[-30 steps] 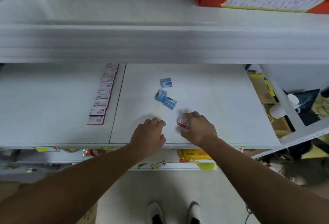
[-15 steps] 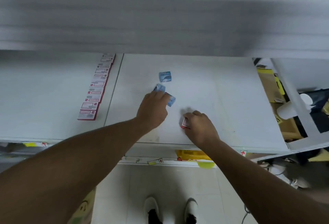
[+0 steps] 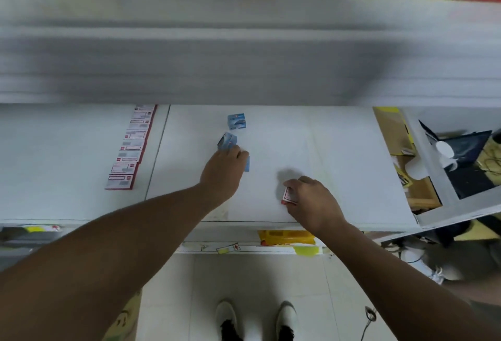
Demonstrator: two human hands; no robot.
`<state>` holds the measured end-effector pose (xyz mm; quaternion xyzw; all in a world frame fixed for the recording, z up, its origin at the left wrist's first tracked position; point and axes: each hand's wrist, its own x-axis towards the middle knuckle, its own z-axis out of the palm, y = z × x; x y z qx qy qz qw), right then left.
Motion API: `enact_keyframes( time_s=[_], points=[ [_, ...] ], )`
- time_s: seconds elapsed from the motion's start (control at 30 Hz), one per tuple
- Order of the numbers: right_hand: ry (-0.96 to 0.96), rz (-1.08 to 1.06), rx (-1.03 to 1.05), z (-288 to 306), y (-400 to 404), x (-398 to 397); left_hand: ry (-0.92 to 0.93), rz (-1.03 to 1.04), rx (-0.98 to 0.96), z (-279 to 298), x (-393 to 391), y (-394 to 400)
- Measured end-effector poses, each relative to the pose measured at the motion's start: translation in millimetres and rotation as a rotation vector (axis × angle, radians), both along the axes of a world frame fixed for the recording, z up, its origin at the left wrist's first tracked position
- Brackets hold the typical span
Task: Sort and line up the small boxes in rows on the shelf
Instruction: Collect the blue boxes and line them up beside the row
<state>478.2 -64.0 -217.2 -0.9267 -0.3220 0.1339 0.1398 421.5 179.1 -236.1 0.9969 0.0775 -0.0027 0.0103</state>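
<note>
Boxes half sorted: red row laid, blue ones under the left hand

Boxes of two kinds lie on the white shelf point(image 3: 339, 150). Red-and-white ones form a finished-looking row point(image 3: 131, 148) running front to back beside the seam at the left. Three blue boxes sit loose mid-shelf: the far blue box point(image 3: 237, 121) stands alone, the tilted blue box point(image 3: 227, 140) touches the fingertips of the left hand point(image 3: 222, 172), and a third blue box point(image 3: 247, 163) peeks out at that hand's right edge. Whether the left grip has closed on either cannot be told. The right hand point(image 3: 311, 199), near the front edge, pinches one red-and-white box point(image 3: 288, 195). The step appears to be gathering the blue strays; next, they likely need squaring into their own line, and the red box carried left to its row.
</note>
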Motion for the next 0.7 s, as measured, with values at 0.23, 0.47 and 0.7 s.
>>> enact_keyframes(
  time_s=[0.23, 0.47, 0.7],
  points=[
    [-0.027, 0.134, 0.055, 32.4, 26.6, -6.2, -0.017, 0.174, -0.061, 33.1, -69.6, -1.4],
    [0.034, 0.315, 0.098, 44.3, 58.2, -26.1, -0.010, 0.416, -0.154, 60.6, -163.3, -7.3],
    [0.055, 0.401, 0.098, 50.1, 80.7, -55.3, -0.041, 0.557, -0.229, 61.1, -226.5, -9.4]
  ],
)
